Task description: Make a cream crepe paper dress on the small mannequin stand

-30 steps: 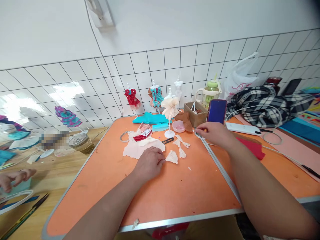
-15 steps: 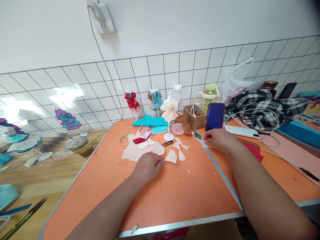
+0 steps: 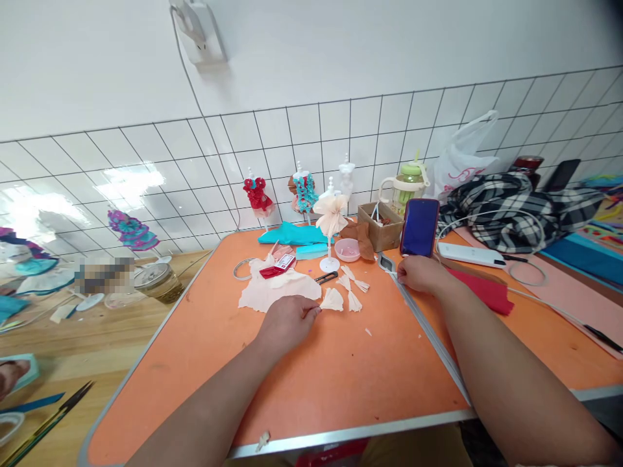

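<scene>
My left hand (image 3: 293,324) pinches the gathered end of a small cream fan-shaped paper piece (image 3: 333,299) over the orange table (image 3: 311,383). Two more bow-like cream pieces (image 3: 354,293) lie just right of it. My right hand (image 3: 417,275) has its fingers pressed together near the tip of a grey metal strip (image 3: 433,334); what they hold, if anything, is too small to name. Between and behind the hands stands a small white dress form (image 3: 329,264) wearing a cream pleated bow (image 3: 331,214). Cream paper (image 3: 277,289) and black snips (image 3: 326,277) lie left of the stand.
Behind are dressed mini forms (image 3: 257,196), turquoise paper (image 3: 287,234), a pink bowl (image 3: 347,250), a cardboard box (image 3: 381,227), a phone (image 3: 419,227) and a green-lidded bottle (image 3: 409,185). Red paper (image 3: 484,290) lies right. Another person's hand (image 3: 12,376) shows at far left.
My right hand has shifted slightly down and left, and the thin white strand beside it no longer shows. Another person's hand has appeared at the left edge. My left hand has barely moved.
</scene>
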`<state>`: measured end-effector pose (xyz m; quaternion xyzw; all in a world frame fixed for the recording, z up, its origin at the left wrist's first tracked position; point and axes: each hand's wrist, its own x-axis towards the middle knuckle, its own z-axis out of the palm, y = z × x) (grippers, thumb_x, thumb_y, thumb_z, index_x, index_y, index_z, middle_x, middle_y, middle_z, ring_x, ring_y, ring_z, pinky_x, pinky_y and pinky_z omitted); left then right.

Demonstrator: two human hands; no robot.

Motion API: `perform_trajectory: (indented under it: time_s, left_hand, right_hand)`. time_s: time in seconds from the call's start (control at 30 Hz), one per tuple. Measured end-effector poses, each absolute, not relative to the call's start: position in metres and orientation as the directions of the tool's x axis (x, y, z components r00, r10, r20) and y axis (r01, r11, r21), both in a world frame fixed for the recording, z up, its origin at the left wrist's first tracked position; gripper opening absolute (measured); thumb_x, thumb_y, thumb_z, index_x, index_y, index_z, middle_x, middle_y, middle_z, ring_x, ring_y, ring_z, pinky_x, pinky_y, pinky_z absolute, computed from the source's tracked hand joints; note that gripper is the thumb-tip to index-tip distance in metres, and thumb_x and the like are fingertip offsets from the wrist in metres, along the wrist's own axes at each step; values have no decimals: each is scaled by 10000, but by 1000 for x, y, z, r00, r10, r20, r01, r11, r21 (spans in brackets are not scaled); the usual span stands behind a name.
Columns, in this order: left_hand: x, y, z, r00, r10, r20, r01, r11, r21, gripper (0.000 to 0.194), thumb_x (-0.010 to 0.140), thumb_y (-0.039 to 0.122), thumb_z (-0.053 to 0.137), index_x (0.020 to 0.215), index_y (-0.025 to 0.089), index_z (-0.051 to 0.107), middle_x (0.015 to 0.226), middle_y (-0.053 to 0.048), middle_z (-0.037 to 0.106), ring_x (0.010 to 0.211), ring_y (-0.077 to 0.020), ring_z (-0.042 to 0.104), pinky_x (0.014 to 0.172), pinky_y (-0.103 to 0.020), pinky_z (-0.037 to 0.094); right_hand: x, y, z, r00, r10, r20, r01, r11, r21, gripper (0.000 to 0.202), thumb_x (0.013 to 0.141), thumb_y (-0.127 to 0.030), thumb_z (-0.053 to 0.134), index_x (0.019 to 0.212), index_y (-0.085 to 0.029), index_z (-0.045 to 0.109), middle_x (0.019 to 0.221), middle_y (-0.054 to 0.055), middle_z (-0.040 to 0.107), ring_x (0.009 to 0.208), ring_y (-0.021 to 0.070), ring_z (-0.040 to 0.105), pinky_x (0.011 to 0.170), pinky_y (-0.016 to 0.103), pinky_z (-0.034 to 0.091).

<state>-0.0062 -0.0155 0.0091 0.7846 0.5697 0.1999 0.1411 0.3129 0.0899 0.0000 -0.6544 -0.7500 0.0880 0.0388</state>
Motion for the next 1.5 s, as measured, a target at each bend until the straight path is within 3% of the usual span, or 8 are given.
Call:
perform_trajectory:
  time_s: [0.1, 0.17, 0.23, 0.33, 0.5, 0.77, 1.0, 1.5]
  left_hand:
    - [-6, -13, 9, 182, 975, 127, 834, -221, 505, 262, 823, 357, 475, 752, 265, 710, 731, 5, 703, 705, -189, 613, 569, -253, 380]
    - [-7, -11, 9, 96, 989, 113, 797, -145, 587, 260, 814, 375, 482, 748, 259, 705, 729, 13, 700, 697, -181, 611, 569, -250, 386]
    - [-8, -8, 11, 14, 996, 90, 724, -72, 686, 268, 798, 402, 501, 723, 234, 696, 708, 9, 691, 653, -169, 601, 552, -245, 389]
    - [-6, -7, 16, -26, 999, 39, 585, -16, 811, 284, 780, 424, 528, 716, 198, 688, 679, -5, 680, 626, -160, 592, 541, -235, 410]
    - [1, -11, 19, 23, 998, 53, 528, -57, 847, 285, 788, 415, 536, 747, 186, 701, 667, -9, 675, 634, -152, 593, 554, -225, 431]
    - [3, -17, 13, 67, 984, 163, 578, -171, 798, 270, 819, 391, 518, 803, 204, 713, 724, -2, 708, 673, -158, 622, 583, -231, 449]
    - [1, -16, 11, 129, 971, 203, 639, -238, 731, 249, 833, 369, 515, 828, 222, 716, 772, 1, 723, 729, -163, 645, 657, -248, 485]
    - [-2, -21, 26, 436, 827, 355, 687, -561, 463, 239, 902, 224, 454, 909, 249, 692, 853, -4, 700, 816, -150, 621, 707, -248, 445]
  right_hand:
    - [296, 83, 11, -162, 987, 9, 955, 159, -250, 154, 772, -240, 549, 770, -166, 684, 919, 112, 673, 821, 215, 602, 645, 273, 388]
    - [273, 68, 21, -227, 973, 41, 894, 225, -387, 190, 823, -316, 515, 854, -200, 663, 880, 51, 678, 767, 158, 596, 630, 240, 396]
    - [243, 46, 29, -408, 913, 23, 542, 262, -798, 197, 775, -371, 594, 833, -190, 644, 813, 31, 675, 671, 127, 574, 569, 222, 391]
    - [203, 13, 33, -523, 849, -70, 128, -3, -992, 236, 709, -395, 665, 823, -192, 623, 746, 8, 664, 488, 70, 451, 433, 197, 312]
    - [181, -3, 24, -497, 867, -34, -93, -92, -991, 252, 683, -379, 706, 795, -171, 620, 715, 0, 652, 463, 50, 394, 388, 176, 287]
    - [173, 1, 9, -474, 872, -118, -87, -179, -980, 344, 642, -356, 730, 799, -209, 461, 667, -26, 662, 434, 51, 397, 391, 169, 281]
    - [175, 3, 13, -489, 862, -136, -49, -182, -982, 512, 577, -343, 791, 934, -209, 449, 672, -24, 662, 440, 55, 407, 413, 180, 272]
    - [177, 9, 2, -502, 843, -191, -25, -234, -972, 353, 573, -311, 790, 808, -194, 555, 642, -45, 609, 447, 48, 382, 366, 163, 242]
